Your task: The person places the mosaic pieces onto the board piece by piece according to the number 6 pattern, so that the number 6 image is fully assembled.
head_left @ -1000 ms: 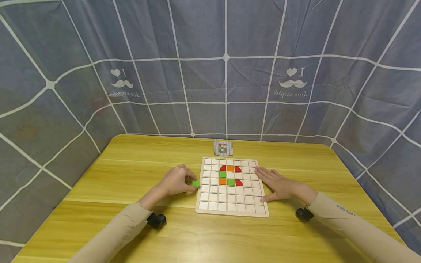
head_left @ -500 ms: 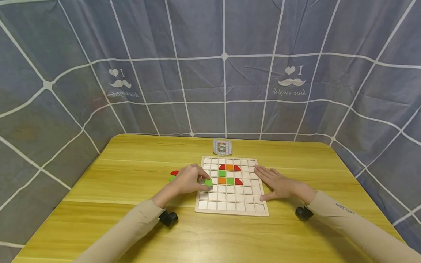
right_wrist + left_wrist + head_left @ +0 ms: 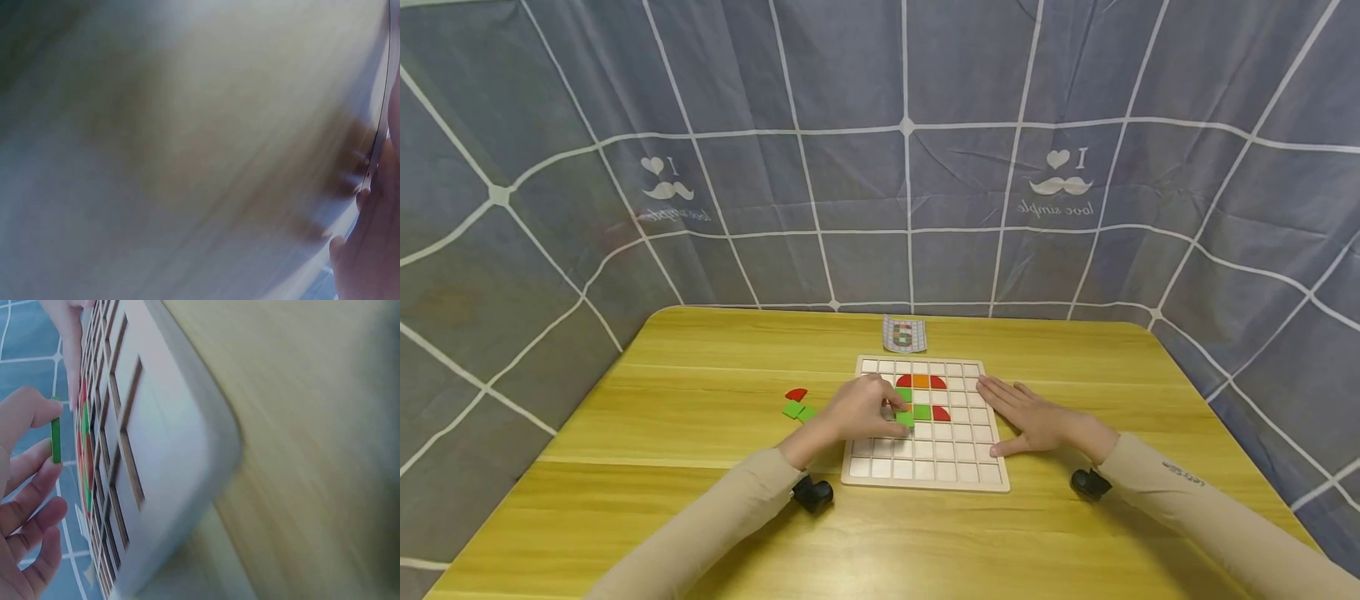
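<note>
Above the board (image 3: 925, 486), the left hand (image 3: 867, 408) pinches a green tile (image 3: 905, 419) between thumb and fingers. Left wrist view shows the tile edge-on, apart from the board, its face roughly parallel to it. Tile appears square, so no long axis is recorded; its angle to the board is judged the governing relation. From the head view, it lies right of the left hand, beside a seated green piece (image 3: 922, 412). Right hand (image 3: 1030, 423), farther from the tile, rests straight fingers on the board's right edge, gripping nothing.
</note>
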`<action>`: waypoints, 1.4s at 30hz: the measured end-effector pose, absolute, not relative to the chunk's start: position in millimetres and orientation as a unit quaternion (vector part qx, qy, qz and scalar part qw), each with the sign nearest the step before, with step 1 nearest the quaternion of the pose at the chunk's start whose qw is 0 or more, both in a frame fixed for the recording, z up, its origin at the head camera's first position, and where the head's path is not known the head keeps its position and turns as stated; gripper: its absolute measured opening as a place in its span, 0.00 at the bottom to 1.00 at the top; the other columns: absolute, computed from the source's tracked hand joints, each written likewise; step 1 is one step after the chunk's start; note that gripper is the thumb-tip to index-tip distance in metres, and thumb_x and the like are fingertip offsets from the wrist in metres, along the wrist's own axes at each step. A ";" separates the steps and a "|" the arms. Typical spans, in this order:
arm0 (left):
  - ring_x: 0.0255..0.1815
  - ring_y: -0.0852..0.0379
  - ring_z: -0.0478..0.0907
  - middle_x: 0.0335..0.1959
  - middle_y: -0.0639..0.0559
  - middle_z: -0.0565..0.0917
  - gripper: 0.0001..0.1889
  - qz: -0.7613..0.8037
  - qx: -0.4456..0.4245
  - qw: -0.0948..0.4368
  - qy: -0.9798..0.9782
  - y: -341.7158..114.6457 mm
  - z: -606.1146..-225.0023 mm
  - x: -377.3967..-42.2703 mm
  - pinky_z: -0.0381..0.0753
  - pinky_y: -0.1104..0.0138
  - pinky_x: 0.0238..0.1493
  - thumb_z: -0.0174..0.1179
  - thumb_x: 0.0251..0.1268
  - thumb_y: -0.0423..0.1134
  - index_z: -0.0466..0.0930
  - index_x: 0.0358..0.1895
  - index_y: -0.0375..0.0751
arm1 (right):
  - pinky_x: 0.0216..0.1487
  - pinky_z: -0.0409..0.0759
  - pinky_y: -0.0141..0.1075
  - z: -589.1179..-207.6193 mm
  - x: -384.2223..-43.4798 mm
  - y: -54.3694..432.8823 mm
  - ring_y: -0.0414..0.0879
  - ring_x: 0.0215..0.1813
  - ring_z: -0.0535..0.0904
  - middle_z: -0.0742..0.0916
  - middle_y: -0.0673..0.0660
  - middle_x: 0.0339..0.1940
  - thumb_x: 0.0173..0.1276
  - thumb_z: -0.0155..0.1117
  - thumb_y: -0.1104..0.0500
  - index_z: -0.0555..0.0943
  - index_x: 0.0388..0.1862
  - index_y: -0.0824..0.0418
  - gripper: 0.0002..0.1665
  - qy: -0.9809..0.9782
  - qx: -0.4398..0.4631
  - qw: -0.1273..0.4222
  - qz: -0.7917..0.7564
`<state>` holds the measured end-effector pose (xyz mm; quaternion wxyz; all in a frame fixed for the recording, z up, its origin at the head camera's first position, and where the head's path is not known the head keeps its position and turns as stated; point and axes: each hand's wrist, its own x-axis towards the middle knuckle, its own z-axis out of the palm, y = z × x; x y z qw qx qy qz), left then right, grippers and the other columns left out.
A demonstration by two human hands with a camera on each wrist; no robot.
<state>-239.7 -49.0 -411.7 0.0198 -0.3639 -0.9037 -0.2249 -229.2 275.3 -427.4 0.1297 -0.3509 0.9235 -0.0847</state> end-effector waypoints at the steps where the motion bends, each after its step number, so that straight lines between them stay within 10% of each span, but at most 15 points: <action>1: 0.34 0.64 0.74 0.32 0.61 0.87 0.14 -0.227 -0.365 0.017 -0.903 -46.2 -411.6 -239.8 0.71 0.75 0.29 0.72 0.46 0.50 0.89 0.36 0.49 | 0.73 0.44 0.63 -427.3 -229.0 275.6 0.63 0.79 0.42 0.46 0.68 0.79 0.63 0.56 0.31 0.43 0.78 0.67 0.61 0.923 -0.352 0.129 -0.087; 42: 0.37 0.66 0.81 0.37 0.59 0.88 0.12 -0.191 -0.394 -0.014 -0.899 5.3 -417.4 -233.5 0.74 0.77 0.28 0.71 0.52 0.47 0.90 0.40 0.49 | 0.73 0.44 0.63 -426.2 -229.4 275.6 0.62 0.79 0.42 0.46 0.67 0.79 0.64 0.55 0.31 0.42 0.78 0.66 0.61 0.923 -0.347 0.140 -0.090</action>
